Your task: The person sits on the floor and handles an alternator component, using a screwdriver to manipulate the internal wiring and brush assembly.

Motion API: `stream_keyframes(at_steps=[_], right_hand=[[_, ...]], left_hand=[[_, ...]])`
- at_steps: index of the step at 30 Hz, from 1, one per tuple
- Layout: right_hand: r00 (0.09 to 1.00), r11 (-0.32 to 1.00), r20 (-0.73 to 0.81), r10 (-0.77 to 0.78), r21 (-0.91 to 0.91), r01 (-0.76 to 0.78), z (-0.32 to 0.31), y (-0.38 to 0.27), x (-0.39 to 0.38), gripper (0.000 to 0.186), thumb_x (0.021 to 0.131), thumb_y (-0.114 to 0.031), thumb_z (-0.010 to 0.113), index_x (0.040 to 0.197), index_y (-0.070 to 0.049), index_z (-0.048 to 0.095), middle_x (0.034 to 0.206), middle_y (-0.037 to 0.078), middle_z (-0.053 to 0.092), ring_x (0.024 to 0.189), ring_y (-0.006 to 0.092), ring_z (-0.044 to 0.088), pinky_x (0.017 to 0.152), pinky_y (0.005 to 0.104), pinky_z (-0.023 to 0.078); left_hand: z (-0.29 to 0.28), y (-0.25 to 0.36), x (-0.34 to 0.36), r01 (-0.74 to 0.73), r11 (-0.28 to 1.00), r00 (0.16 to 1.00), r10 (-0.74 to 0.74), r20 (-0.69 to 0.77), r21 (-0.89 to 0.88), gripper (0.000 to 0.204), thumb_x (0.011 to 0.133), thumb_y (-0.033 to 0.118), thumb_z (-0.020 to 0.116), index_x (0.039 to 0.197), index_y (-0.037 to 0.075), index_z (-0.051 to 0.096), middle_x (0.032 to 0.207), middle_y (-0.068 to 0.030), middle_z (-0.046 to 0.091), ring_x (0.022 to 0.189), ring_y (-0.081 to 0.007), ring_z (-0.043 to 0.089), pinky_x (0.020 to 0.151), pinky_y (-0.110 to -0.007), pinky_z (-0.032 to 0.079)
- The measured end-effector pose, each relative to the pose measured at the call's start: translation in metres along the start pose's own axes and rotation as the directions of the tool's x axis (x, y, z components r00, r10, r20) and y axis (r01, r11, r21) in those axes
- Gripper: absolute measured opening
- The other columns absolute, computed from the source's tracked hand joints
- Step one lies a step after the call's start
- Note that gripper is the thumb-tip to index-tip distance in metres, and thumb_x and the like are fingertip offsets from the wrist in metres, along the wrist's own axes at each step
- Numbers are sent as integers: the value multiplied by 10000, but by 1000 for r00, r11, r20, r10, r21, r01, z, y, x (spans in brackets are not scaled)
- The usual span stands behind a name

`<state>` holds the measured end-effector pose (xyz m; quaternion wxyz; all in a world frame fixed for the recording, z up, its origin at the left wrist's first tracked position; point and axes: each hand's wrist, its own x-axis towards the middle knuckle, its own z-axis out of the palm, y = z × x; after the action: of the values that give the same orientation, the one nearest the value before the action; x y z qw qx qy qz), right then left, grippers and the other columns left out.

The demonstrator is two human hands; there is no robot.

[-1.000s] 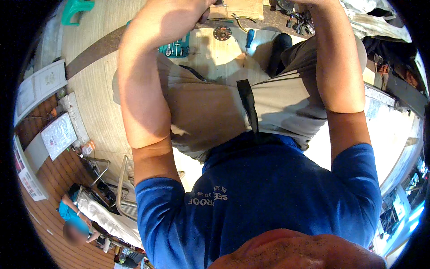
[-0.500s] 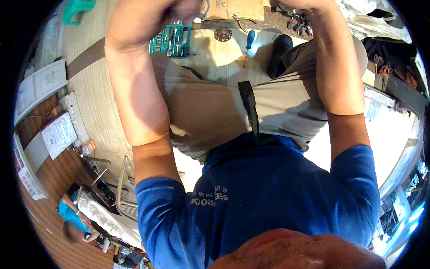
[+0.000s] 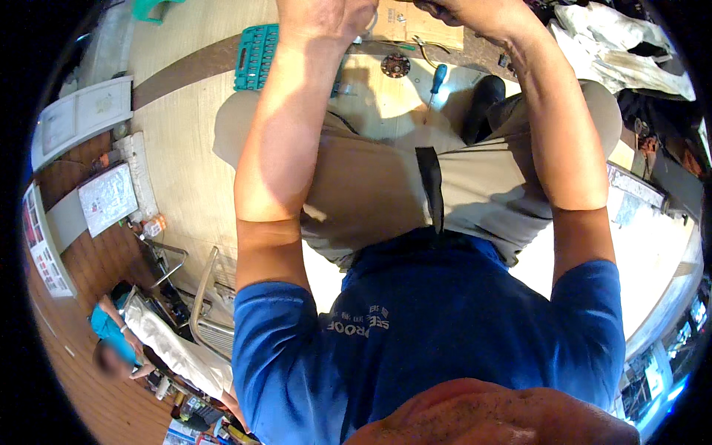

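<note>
Both my hands are at the upper edge of the head view, which cuts off part of their fingers. My left hand (image 3: 326, 16) is curled, and whatever it grips is hidden. A short way to its right, my right hand (image 3: 475, 16) has bent fingers around something dark that I cannot make out. Below and between them, a round perforated metal disc (image 3: 395, 66) lies on the floor. Beside it are pliers with yellow handles (image 3: 429, 50) and a blue-handled screwdriver (image 3: 437, 80). A green socket set case (image 3: 256, 55) lies open, partly behind my left forearm.
A flat piece of cardboard (image 3: 423, 30) lies beyond the tools. White cloth (image 3: 619, 44) is heaped at the far right. My dark shoe (image 3: 486, 104) stands near the screwdriver. At the left are a metal-framed chair (image 3: 211, 311) and another person in a teal top (image 3: 111, 319).
My left hand and forearm have swung right, closer to my right hand, uncovering more of the socket case. The view has shifted slightly. The dark parts near my right hand are now mostly covered.
</note>
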<state>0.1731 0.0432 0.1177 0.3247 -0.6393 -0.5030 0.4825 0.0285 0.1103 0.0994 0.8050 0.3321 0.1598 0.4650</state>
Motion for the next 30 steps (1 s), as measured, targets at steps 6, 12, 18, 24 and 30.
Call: stream_keyframes(at_steps=[6, 12, 18, 24, 30], right_hand=[[967, 912, 200, -157, -347, 220, -37, -5, -6, 270, 883, -266, 622, 936, -5, 663, 787, 99, 663, 728, 163, 590, 693, 303, 474], [977, 905, -57, -206, -392, 168, -34, -5, -11, 309, 900, -277, 570, 967, 11, 660, 829, 171, 662, 782, 256, 628, 748, 350, 494], [945, 940, -48, -323, -133, 315, 10, 35, 11, 244, 918, -238, 584, 1022, -29, 656, 689, -38, 563, 605, 47, 460, 558, 211, 398], [891, 803, 79, -447, -404, 439, -17, 43, 23, 236, 900, -228, 597, 999, -20, 650, 751, 55, 638, 698, 141, 573, 673, 295, 468], [939, 831, -5, -345, -466, 303, -46, 12, 8, 217, 847, -195, 617, 928, -4, 682, 861, 197, 663, 791, 324, 637, 727, 375, 496]], left_hand=[[-9, 31, 4, 296, 838, 736, -506, 450, 458, 240, 954, 227, 472, 928, 18, 587, 664, -44, 565, 621, -125, 536, 577, -293, 464], [4, 7, -3, 60, 253, 913, -405, 49, 966, 251, 937, 167, 482, 990, -45, 603, 739, -76, 625, 668, -161, 592, 626, -284, 496], [-2, -8, 7, 98, 995, 994, -98, 42, 3, 305, 976, 211, 418, 1168, -7, 510, 998, -143, 637, 903, -280, 628, 784, -400, 504], [-6, 5, 7, 150, 987, 972, -137, 193, -55, 297, 954, 238, 485, 1093, -10, 572, 906, -121, 647, 798, -231, 630, 703, -354, 512], [-11, 15, -4, 202, 361, 822, -568, 42, 910, 281, 959, 190, 469, 1067, -46, 577, 624, -24, 493, 552, -111, 450, 531, -240, 379]])
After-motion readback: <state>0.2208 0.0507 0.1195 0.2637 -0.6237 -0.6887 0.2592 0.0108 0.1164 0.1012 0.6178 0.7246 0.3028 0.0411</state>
